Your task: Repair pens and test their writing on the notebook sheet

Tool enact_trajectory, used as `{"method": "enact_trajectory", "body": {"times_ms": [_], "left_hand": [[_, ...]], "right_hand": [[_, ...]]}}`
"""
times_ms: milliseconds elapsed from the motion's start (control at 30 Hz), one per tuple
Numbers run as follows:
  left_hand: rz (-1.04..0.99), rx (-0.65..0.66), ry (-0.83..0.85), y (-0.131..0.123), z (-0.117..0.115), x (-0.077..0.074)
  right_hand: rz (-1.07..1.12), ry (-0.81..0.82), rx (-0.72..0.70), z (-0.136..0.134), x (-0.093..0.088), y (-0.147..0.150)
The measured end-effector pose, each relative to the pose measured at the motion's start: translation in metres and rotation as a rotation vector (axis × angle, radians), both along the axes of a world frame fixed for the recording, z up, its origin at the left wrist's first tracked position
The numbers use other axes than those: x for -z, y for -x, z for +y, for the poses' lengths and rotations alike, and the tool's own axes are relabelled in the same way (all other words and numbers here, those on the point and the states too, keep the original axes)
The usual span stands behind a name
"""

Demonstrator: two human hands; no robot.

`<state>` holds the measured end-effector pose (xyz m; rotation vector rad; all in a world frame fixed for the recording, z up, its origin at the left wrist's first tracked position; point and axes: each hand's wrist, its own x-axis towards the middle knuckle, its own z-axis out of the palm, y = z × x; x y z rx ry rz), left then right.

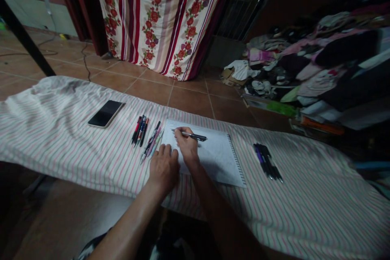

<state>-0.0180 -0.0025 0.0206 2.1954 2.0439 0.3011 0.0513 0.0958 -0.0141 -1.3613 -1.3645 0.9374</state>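
A white spiral-bound sketch pad [217, 156] lies on a striped cloth [61, 138]. My right hand [186, 145] is closed on a dark pen [191, 135], its tip near the pad's upper left corner. My left hand [163, 166] rests flat with fingers spread at the pad's left edge, holding nothing. Just left of it lie several pens [152, 142] in a row, and another bunch of pens [140, 131] lies further left.
A black phone [106, 113] lies on the cloth at the left. Several dark pens [267, 161] lie right of the pad. Beyond are a tiled floor [183, 93], a flowered curtain [161, 16] and a pile of clothes [319, 65] at the right.
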Motion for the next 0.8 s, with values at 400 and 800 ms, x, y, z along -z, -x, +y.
{"method": "enact_trajectory", "body": {"times_ms": [400, 800], "left_hand": [[0.020, 0.039, 0.013, 0.002, 0.001, 0.008], [0.004, 0.048, 0.063, 0.002, 0.002, 0.006]], "right_hand": [[-0.217, -0.027, 0.035, -0.001, 0.015, 0.000], [-0.313, -0.043, 0.030, 0.000, 0.019, 0.002]]}}
